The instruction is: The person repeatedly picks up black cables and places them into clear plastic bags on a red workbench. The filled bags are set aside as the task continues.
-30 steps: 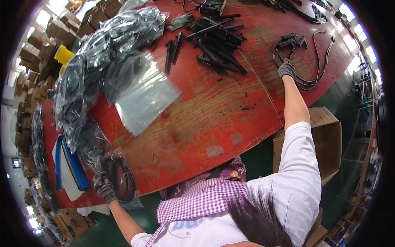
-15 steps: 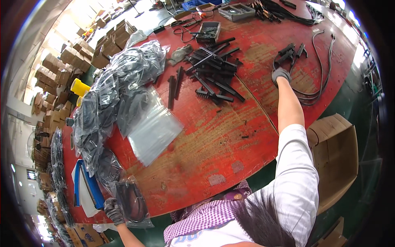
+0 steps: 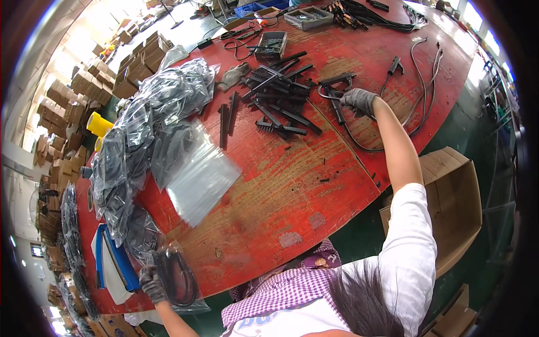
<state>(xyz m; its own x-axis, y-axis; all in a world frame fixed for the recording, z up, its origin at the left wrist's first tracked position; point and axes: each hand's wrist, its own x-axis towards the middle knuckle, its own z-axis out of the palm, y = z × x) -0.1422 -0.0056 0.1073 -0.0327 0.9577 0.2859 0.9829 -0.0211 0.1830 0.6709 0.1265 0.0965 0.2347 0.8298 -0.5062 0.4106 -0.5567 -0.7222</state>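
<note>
My right hand [image 3: 360, 101], in a grey glove, is closed round a dark cable [image 3: 359, 145] over the right half of the red table. A black clamp-like end [image 3: 337, 80] hangs by the fingers. Another black handle [image 3: 396, 65] lies on the table beyond my hand, with loops of cable [image 3: 425, 95] to its right. At the near left edge, my gloved left hand [image 3: 151, 283] has its fingers curled at the side of a clear plastic bag [image 3: 178, 278]. Coiled black cable shows inside that bag. The fingertips are partly hidden against the plastic.
Black toothed plastic strips [image 3: 281, 92] lie piled mid-table. Flat clear bags [image 3: 205, 182] and a long heap of bagged cables [image 3: 140, 129] cover the left. A blue holder [image 3: 120, 261] stands near my left hand. An open cardboard box [image 3: 457, 213] sits right of the table.
My right hand has moved left toward the black strips, bringing the cable and a black clamp-like end with it. The other handle stays on the table. My left hand remains by the bag.
</note>
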